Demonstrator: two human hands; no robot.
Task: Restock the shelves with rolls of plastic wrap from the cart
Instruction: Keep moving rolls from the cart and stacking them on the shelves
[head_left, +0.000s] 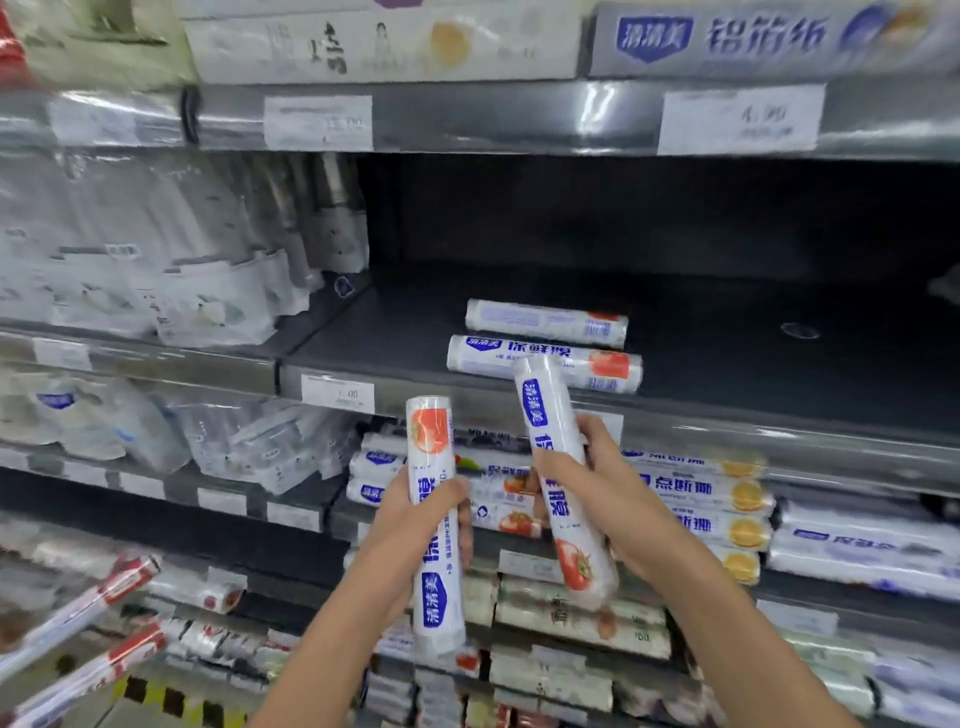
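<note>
My left hand grips a white roll of plastic wrap upright, its tomato picture at the top. My right hand holds a second roll tilted slightly left, tomato end down, its top overlapping the shelf edge. Both rolls are in front of a dark shelf at chest height. Two matching rolls lie on that shelf, the front roll near the edge and the rear roll just behind it. The cart is out of view.
The dark shelf is bare to the right of the lying rolls. Bagged goods fill its left neighbour. Stacked rolls and boxes crowd the shelves below. Foil boxes sit on the shelf above. Price tags line the edges.
</note>
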